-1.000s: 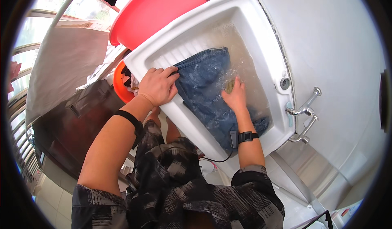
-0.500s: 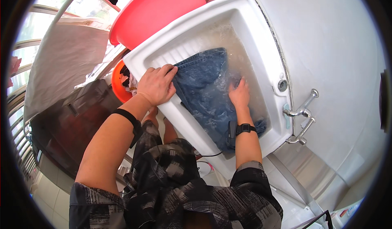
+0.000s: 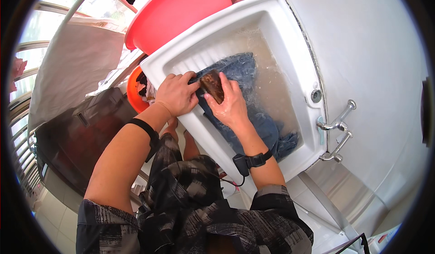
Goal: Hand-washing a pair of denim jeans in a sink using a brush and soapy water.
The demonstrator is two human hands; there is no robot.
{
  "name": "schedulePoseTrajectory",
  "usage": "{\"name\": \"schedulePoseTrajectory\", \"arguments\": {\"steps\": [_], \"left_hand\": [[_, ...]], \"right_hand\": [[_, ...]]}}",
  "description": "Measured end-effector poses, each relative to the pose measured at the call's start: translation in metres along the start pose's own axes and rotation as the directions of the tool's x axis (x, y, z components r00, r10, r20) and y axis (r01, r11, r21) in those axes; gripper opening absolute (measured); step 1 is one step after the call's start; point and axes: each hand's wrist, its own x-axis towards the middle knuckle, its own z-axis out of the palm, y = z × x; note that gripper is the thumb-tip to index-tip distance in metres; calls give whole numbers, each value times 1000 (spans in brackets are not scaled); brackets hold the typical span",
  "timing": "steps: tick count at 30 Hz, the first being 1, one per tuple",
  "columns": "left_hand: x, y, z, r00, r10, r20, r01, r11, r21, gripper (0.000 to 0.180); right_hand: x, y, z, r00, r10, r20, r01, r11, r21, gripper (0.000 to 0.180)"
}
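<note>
Wet blue denim jeans [image 3: 265, 126] lie spread in the white sink [image 3: 149, 68], partly under cloudy water. My left hand [image 3: 177, 93] is at the sink's near left rim, its fingers closed on the upper left edge of the denim. My right hand [image 3: 232, 105] grips a dark brown, block-shaped scrub brush [image 3: 212, 85] just right of my left fingers, over the jeans. The brush's underside is hidden, so I cannot tell whether it touches the cloth.
A large pink-red basin [image 3: 176, 16] stands beyond the sink. An orange bucket [image 3: 132, 93] with clothes is at its left. Metal taps [image 3: 337, 125] stick out from the right wall. A dark brown lidded box [image 3: 86, 136] stands at the left.
My right hand has come up out of the water and moved left with the brush, close to my left hand. My left hand keeps its hold; the denim's top edge has shifted slightly.
</note>
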Motion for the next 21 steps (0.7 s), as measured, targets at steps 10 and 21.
{"name": "schedulePoseTrajectory", "arguments": {"steps": [10,21], "left_hand": [[2,5,-3,997,-57,-49,55,997,-51,30],[-1,-2,-3,997,75,-6,-75,997,-34,30]], "right_hand": [[61,8,-11,992,127,-2,-122,951,-284,75],[41,7,1,994,-34,-104,20,992,-126,72]]}}
